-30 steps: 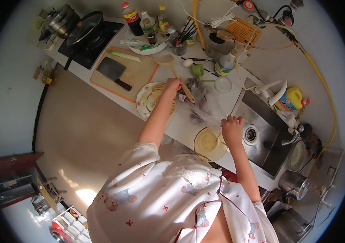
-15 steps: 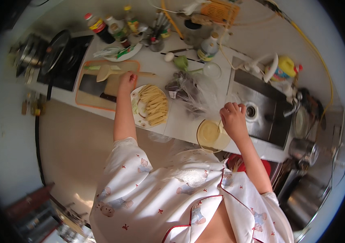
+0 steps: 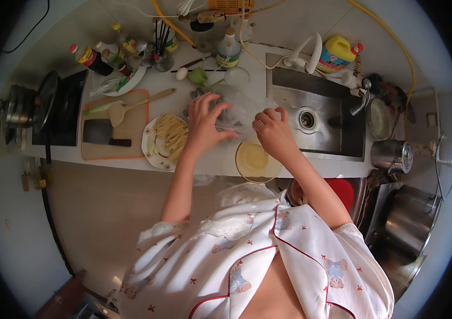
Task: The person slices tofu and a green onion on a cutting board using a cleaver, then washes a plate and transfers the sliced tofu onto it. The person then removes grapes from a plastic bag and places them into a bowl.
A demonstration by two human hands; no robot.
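Note:
My left hand [image 3: 205, 121] is over the clear plastic bag [image 3: 247, 109] on the counter, its thumb and fingers spread apart. Part of the bag and its dark contents lie hidden behind that hand. My right hand [image 3: 275, 134] has its fingers curled together beside the bag's right side, just above a glass bowl [image 3: 258, 164] of pale yellow liquid; what it grips, if anything, does not show. Left of my left hand, a plate [image 3: 150, 150] holds pale yellow strips [image 3: 170, 135]. A wooden spatula [image 3: 117, 113] rests across a cutting board [image 3: 90, 150] beside a cleaver [image 3: 98, 133].
A steel sink [image 3: 319, 143] is set into the counter on the right. Along the back stand sauce bottles [image 3: 92, 59], a white egg [image 3: 181, 74], a green object [image 3: 198, 77] and a large bottle [image 3: 228, 50]. A stove [image 3: 66, 109] with pans lies at far left.
My left hand has left the spatula's handle and moved right to the plastic bag, its fingers opening. My right hand stays near the bowl. The whole view has shifted.

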